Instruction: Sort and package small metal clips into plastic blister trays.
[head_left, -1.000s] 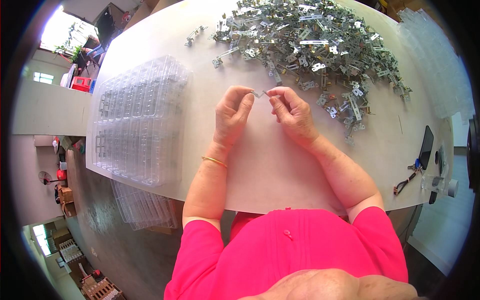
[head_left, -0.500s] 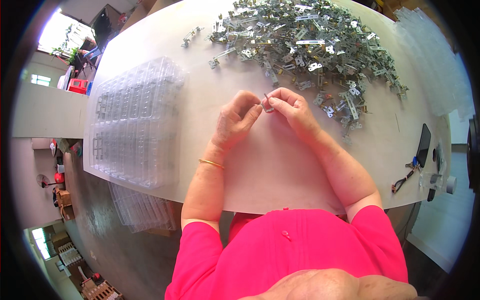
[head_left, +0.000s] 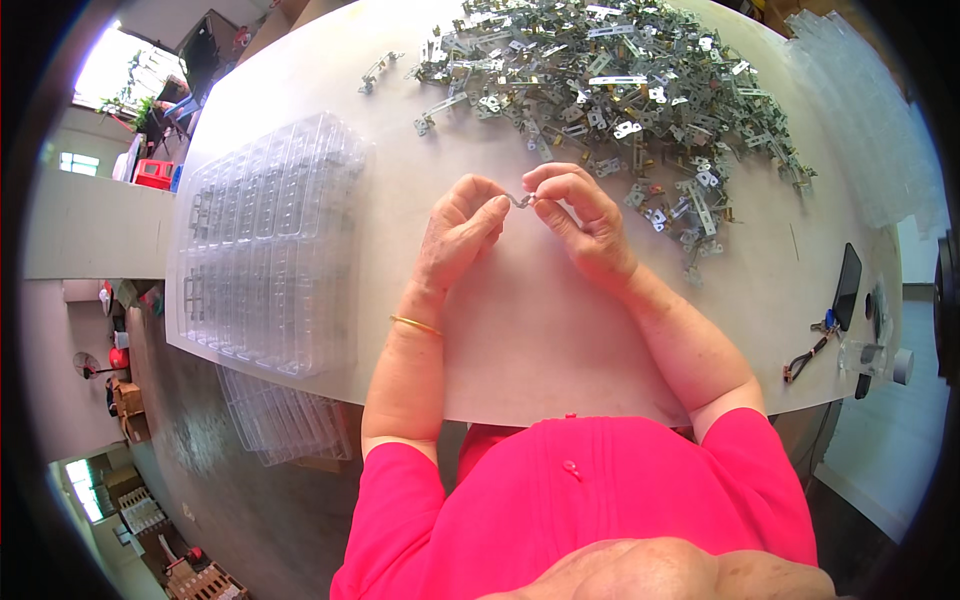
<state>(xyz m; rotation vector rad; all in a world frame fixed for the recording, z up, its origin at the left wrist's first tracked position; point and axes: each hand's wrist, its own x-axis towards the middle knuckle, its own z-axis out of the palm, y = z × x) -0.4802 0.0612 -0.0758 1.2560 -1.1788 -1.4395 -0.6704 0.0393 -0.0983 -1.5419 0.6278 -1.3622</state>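
Pinching small metal piece [head_left: 519, 202] | grey, bent | left hand [head_left: 458, 238], right hand [head_left: 592, 228]

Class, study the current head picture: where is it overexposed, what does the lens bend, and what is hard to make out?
Head view: the window blown out to white; head view: the table with its edges bowed, picture corners black; head view: the small metal part between left hand and right hand too tiny to resolve fully.
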